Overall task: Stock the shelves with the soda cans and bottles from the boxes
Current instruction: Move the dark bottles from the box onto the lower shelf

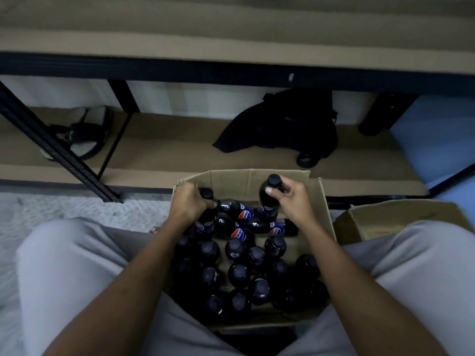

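An open cardboard box (321, 201) stands between my knees, packed with several dark cola bottles (239, 273) with black caps; a few lie on their sides at the far end. My left hand (191, 201) grips the neck of one bottle (205, 224) at the box's far left. My right hand (290, 199) holds another bottle (270, 196) by its shoulder, lifted a little above the rest. The low shelf (167, 150) lies just beyond the box.
A black bag (282, 122) lies on the low shelf at the right, a sandal (82, 134) at the left. A black metal upright (59, 147) slants down to the floor at the left. A second cardboard box (401, 217) sits at my right knee. An upper shelf board (231, 47) runs overhead.
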